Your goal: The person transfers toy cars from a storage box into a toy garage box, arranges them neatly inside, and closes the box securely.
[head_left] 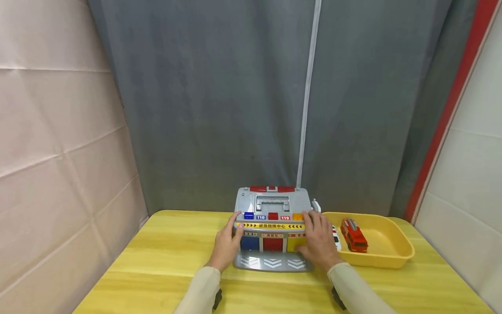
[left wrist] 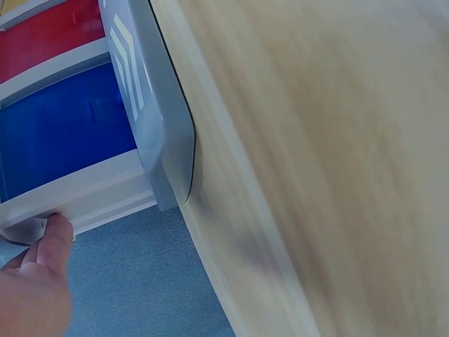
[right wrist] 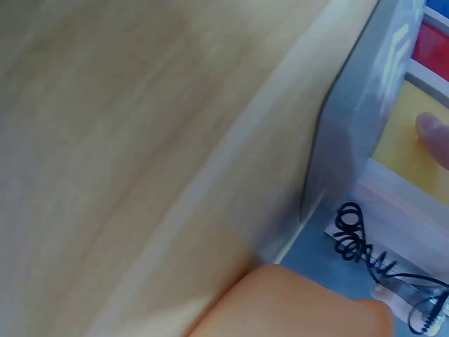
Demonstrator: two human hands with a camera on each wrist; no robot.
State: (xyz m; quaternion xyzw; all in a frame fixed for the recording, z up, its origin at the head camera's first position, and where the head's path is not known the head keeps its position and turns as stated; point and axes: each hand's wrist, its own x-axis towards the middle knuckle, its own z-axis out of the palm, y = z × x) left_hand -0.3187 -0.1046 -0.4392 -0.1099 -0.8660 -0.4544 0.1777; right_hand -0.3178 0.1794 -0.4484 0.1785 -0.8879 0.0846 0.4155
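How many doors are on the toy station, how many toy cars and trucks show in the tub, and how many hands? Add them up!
Doors: 3 (blue door, red door, yellow door)
Cars and trucks: 2 (red truck, white car partly hidden)
Hands: 2 (left hand, right hand)
Total: 7

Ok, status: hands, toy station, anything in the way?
Left hand on left side of toy station. Right hand on right side, thumb on yellow door. Station upright on table. Possible snag: yellow tray, red truck inside, beside right hand.
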